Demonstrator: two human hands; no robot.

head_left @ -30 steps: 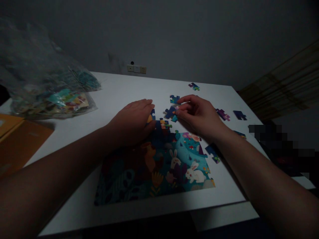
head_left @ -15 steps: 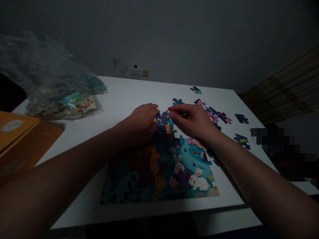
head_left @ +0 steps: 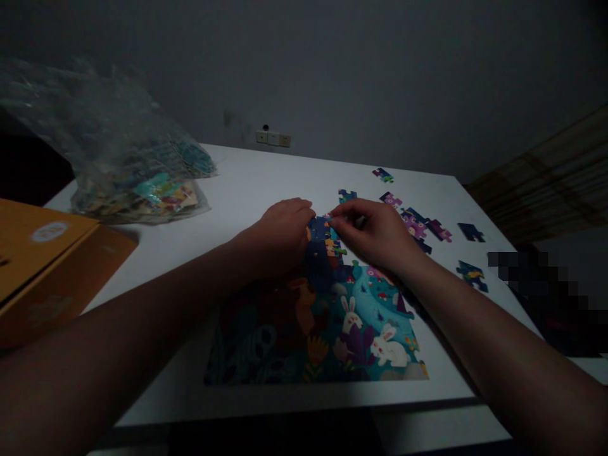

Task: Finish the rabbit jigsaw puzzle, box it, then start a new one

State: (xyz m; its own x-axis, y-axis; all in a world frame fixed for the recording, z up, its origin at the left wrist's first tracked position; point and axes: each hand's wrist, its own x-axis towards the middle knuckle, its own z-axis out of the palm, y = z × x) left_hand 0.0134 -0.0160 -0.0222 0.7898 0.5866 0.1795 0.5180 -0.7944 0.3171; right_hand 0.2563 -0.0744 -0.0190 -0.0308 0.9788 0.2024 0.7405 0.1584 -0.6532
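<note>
A partly assembled colourful jigsaw puzzle (head_left: 327, 329) with white rabbits lies on the white table (head_left: 247, 183). My left hand (head_left: 282, 237) rests curled on the puzzle's upper edge, pressing on the pieces there. My right hand (head_left: 375, 231) pinches a dark blue puzzle piece (head_left: 321, 225) at the top of the assembled part, right beside my left fingers. Several loose pieces (head_left: 418, 223) lie to the right of my right hand.
A clear plastic bag of puzzle pieces (head_left: 137, 183) sits at the table's back left. An orange cardboard box (head_left: 47, 259) stands at the left edge. A wall socket (head_left: 272, 137) is behind the table. More loose pieces (head_left: 471, 273) lie near the right edge.
My right hand carried the blue piece leftward from the loose pieces to the puzzle's top edge, beside my left hand. The view has shifted a little to the left.
</note>
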